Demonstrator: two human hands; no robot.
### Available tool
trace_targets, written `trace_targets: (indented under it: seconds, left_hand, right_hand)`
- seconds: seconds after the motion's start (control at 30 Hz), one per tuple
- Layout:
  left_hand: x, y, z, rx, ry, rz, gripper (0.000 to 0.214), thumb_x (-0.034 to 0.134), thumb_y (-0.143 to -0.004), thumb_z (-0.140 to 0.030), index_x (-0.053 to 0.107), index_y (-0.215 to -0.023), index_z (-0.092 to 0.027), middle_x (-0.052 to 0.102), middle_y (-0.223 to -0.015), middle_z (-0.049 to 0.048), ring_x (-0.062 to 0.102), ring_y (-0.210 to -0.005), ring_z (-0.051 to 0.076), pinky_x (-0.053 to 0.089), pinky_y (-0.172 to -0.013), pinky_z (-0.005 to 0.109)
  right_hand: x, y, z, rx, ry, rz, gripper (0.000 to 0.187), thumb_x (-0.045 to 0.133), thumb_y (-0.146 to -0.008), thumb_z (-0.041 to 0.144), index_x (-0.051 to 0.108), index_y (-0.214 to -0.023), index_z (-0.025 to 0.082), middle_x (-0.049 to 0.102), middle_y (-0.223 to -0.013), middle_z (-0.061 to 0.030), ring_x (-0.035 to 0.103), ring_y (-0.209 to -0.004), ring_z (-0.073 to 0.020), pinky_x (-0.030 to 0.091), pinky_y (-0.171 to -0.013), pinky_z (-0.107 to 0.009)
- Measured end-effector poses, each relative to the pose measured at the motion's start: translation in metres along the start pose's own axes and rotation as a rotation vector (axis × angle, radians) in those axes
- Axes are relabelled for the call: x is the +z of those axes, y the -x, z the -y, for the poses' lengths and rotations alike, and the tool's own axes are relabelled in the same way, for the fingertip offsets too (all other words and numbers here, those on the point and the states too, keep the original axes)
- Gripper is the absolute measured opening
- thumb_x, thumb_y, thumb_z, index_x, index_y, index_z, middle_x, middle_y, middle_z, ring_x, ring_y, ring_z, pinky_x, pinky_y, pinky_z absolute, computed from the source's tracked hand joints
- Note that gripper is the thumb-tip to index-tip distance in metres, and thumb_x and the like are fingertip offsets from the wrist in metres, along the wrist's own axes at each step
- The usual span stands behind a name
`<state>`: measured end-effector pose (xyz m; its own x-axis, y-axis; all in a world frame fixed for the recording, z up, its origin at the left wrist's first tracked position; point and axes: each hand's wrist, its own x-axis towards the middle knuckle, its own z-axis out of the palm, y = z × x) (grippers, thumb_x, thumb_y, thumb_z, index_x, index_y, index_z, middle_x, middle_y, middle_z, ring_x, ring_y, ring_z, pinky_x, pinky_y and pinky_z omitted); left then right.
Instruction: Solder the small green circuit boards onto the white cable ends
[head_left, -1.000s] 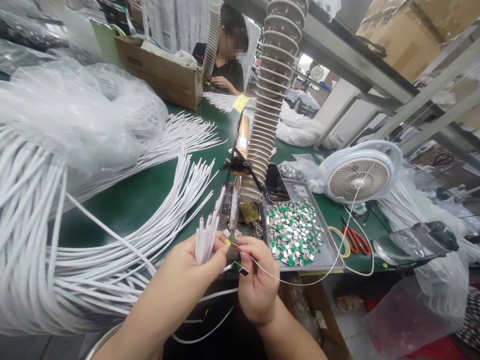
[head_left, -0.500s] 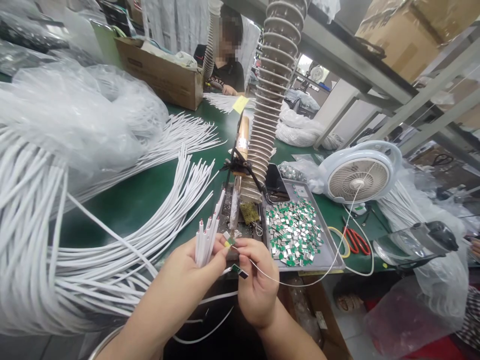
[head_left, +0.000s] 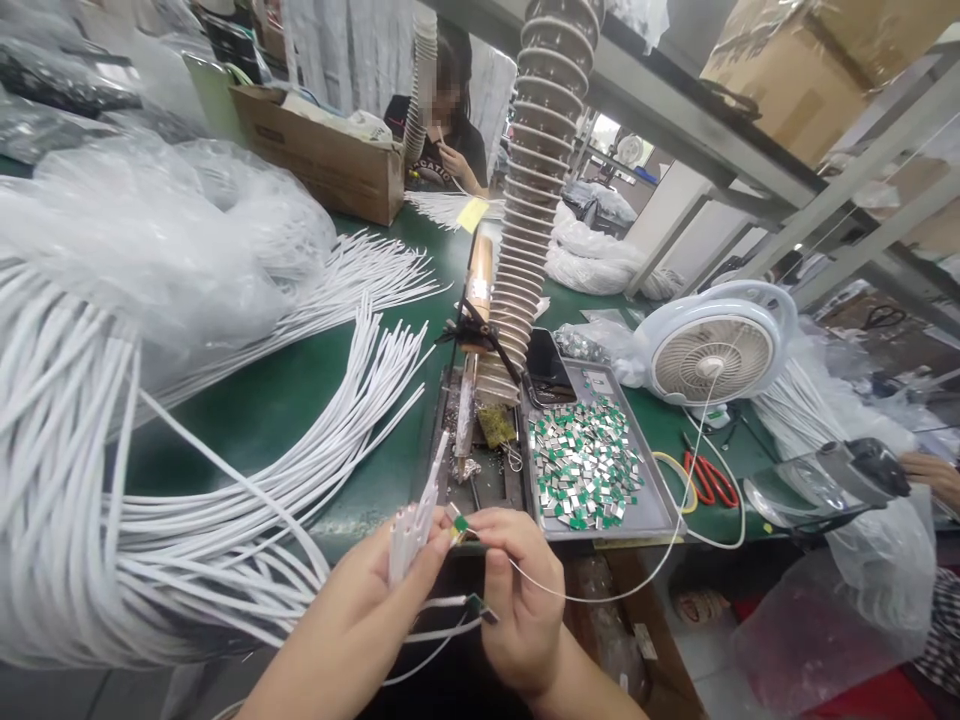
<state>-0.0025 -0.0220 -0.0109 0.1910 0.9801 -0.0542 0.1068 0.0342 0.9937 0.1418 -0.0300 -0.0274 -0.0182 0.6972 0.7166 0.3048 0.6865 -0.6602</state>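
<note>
Your left hand (head_left: 352, 610) is closed around a bunch of white cables (head_left: 412, 530), their tips angled upward, while your right hand (head_left: 525, 600) is curled shut, pinching a small green-and-silver tab (head_left: 460, 524) at the cable ends. Just beyond sits a soldering iron (head_left: 466, 415) — then a metal tray (head_left: 660, 510) heaped with more tabs, red-handled scissors (head_left: 709, 478) and a white fan (head_left: 712, 360). A big heap of white cables (head_left: 75, 480) lies to your left.

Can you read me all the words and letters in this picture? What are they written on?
"CATIO": part of a word on the black T-shirt of the person across the bench; the rest is hidden.
The small label on the metal tray: too small and blurred to read.
</note>
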Motion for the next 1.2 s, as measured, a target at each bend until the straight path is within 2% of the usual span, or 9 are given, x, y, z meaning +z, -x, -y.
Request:
trace_targets:
  seconds: [0.13,0.27,0.47,0.57,0.7,0.87,0.97,1.1,1.2]
  left_hand:
    - [-0.002,0.01,-0.001,0.001,0.005,0.077,0.023,0.054,-0.085,-0.044,0.069,-0.087,-0.027,0.072,-0.086,0.0008,0.064,-0.092,0.024,0.05,-0.08,0.025]
    - [-0.004,0.011,0.002,-0.037,-0.002,0.031,0.026,0.057,-0.081,-0.047,0.072,-0.086,-0.027,0.071,-0.104,0.0025,0.06,-0.106,0.026,0.044,-0.093,0.027]
    - [-0.005,0.012,0.009,0.036,-0.032,0.043,0.022,0.051,-0.087,-0.042,0.067,-0.089,-0.027,0.069,-0.091,0.0006,0.061,-0.089,0.02,0.046,-0.083,0.023]
    - [-0.003,0.013,0.006,0.07,-0.066,0.142,0.024,0.046,-0.09,-0.04,0.064,-0.083,-0.025,0.066,-0.085,0.0007,0.061,-0.086,0.02,0.045,-0.081,0.023]
    - [-0.001,0.013,0.004,0.095,-0.133,0.293,0.029,0.042,-0.092,-0.04,0.059,-0.077,-0.022,0.062,-0.075,0.0004,0.057,-0.072,0.018,0.046,-0.069,0.023]
    - [0.002,0.012,0.005,0.118,-0.162,0.416,0.028,0.042,-0.092,-0.038,0.056,-0.075,-0.021,0.058,-0.071,-0.001,0.05,-0.066,0.016,0.043,-0.063,0.023]
    - [0.003,0.014,0.005,0.101,-0.168,0.364,0.031,0.043,-0.091,-0.042,0.053,-0.071,-0.021,0.053,-0.067,-0.0021,0.047,-0.062,0.015,0.042,-0.059,0.022]
    - [0.003,0.019,0.006,0.084,-0.132,0.179,0.034,0.038,-0.092,-0.044,0.057,-0.075,-0.022,0.048,-0.059,-0.0042,0.047,-0.054,0.014,0.042,-0.054,0.022]
    - [0.002,0.022,0.007,0.05,-0.115,0.01,0.034,0.037,-0.093,-0.044,0.064,-0.088,-0.024,0.062,-0.069,-0.0009,0.06,-0.066,0.017,0.048,-0.067,0.024]
  right_hand:
    - [-0.011,0.005,0.007,0.005,-0.029,0.003,0.023,0.039,-0.093,0.014,0.058,-0.104,0.02,0.065,-0.088,-0.0074,0.064,-0.085,-0.018,0.054,-0.075,-0.033]
    - [-0.024,0.011,0.005,0.059,0.033,-0.044,0.022,0.04,-0.092,0.012,0.058,-0.101,0.022,0.061,-0.085,-0.0048,0.06,-0.082,-0.0167,0.05,-0.075,-0.033]
    - [-0.035,0.009,0.006,0.133,0.056,-0.053,0.029,0.037,-0.092,0.008,0.057,-0.106,0.024,0.056,-0.079,-0.0008,0.055,-0.074,-0.0134,0.046,-0.069,-0.028]
    - [-0.034,0.003,0.012,0.195,0.051,0.01,0.027,0.038,-0.092,0.008,0.057,-0.102,0.024,0.055,-0.076,0.0003,0.054,-0.071,-0.0122,0.045,-0.067,-0.026]
    - [-0.029,-0.006,0.019,0.243,0.002,0.113,0.02,0.046,-0.09,0.013,0.058,-0.102,0.023,0.057,-0.078,-0.0005,0.056,-0.072,-0.0133,0.046,-0.067,-0.026]
    - [-0.022,-0.014,0.019,0.281,-0.099,0.16,0.012,0.053,-0.087,0.02,0.061,-0.095,0.023,0.058,-0.082,-0.0017,0.056,-0.075,-0.0142,0.046,-0.067,-0.026]
    - [-0.019,-0.013,0.018,0.36,-0.159,0.15,0.008,0.052,-0.088,0.021,0.059,-0.083,0.021,0.055,-0.077,-0.0008,0.054,-0.071,-0.0133,0.045,-0.064,-0.025]
    - [-0.018,-0.008,0.014,0.461,-0.266,0.073,0.014,0.05,-0.09,0.025,0.055,-0.079,0.021,0.05,-0.071,0.0018,0.05,-0.061,-0.0106,0.042,-0.057,-0.023]
    - [-0.02,-0.003,0.011,0.462,-0.247,0.019,0.015,0.049,-0.092,0.025,0.055,-0.079,0.021,0.049,-0.067,0.0029,0.05,-0.06,-0.0107,0.042,-0.059,-0.024]
